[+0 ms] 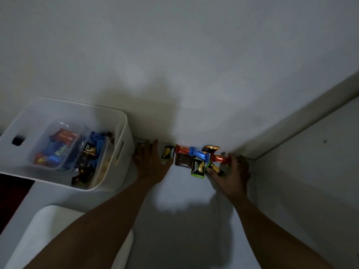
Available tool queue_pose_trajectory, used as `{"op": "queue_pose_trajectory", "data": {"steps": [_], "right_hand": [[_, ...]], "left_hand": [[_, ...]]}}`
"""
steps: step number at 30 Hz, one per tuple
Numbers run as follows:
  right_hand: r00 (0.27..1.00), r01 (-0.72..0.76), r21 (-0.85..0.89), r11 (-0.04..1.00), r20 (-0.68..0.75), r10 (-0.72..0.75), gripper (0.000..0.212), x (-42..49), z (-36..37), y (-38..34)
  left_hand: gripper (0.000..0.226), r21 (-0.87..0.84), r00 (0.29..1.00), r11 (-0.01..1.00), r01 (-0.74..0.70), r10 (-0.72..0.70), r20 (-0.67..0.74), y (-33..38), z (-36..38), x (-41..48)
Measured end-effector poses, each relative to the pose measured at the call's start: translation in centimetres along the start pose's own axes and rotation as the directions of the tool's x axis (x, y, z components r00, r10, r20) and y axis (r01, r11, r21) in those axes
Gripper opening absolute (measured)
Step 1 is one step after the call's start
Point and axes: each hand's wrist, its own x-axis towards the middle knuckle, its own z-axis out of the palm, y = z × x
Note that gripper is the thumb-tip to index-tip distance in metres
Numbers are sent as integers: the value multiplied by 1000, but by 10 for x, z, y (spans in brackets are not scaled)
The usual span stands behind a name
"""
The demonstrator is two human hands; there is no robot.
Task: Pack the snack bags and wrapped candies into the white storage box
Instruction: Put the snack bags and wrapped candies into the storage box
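A white storage box (120, 123) stands at the left on the white surface, holding a clear tub (76, 140) of red and blue snacks plus dark packets beside it. Against the wall lies a row of loose snacks: a green Nextar packet (168, 153), a brown packet (183, 160), a blue wrapped candy (200, 153), a red wrapped candy (220, 158) and another green Nextar packet (197, 168). My left hand (150, 162) lies flat at the row's left end, fingers straight. My right hand (232, 175) curls round a green packet (214, 168) at the right end.
The wall (174, 74) rises directly behind the snacks, and a side panel (303, 171) closes the corner on the right. A white rounded object (58, 230) lies at the lower left near my left forearm. A dark red area shows at the far left edge.
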Motion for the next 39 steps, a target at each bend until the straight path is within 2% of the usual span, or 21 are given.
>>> {"op": "queue_pose_trajectory", "data": {"steps": [4, 7, 10, 12, 14, 19, 22, 26, 31, 35, 39], "right_hand": [[996, 73, -65, 995, 49, -70, 105, -2, 19, -1], [995, 80, -215, 973, 79, -64, 114, -1, 33, -4], [991, 125, -300, 946, 76, -107, 118, 3, 38, -12], [984, 177, -308, 935, 52, -169, 117, 9, 42, -13], [977, 211, -280, 937, 38, -209, 113, 14, 45, -11], [951, 307, -389, 868, 151, -269, 96, 16, 49, -8], [950, 311, -385, 869, 167, -266, 89, 15, 50, -10], [930, 365, -345, 864, 180, -321, 95, 15, 50, -10], [896, 436, -338, 834, 250, -367, 103, 16, 52, -9], [899, 437, -408, 802, 217, -379, 97, 17, 56, -17], [928, 371, -423, 826, 166, -332, 87, 18, 60, -21]], "left_hand": [[101, -87, 996, 994, -68, 73, 59, -5, 20, 11], [106, 30, 975, 975, -221, 222, -19, -3, 33, 12], [103, 143, 911, 906, -399, 410, -55, 1, 36, 16], [95, 152, 843, 838, -524, 536, -46, 6, 35, 20], [88, 137, 800, 792, -595, 600, 2, 10, 36, 24], [66, 225, 757, 725, -652, 640, 131, -2, 51, 22], [61, 190, 767, 745, -640, 634, 98, -6, 52, 20], [54, 209, 764, 739, -640, 640, 78, -4, 53, 19], [54, 183, 711, 698, -693, 703, 9, -6, 52, 18], [50, 71, 675, 679, -731, 735, -70, -9, 52, 19], [51, -105, 706, 698, -708, 701, -103, -11, 50, 15]]}}
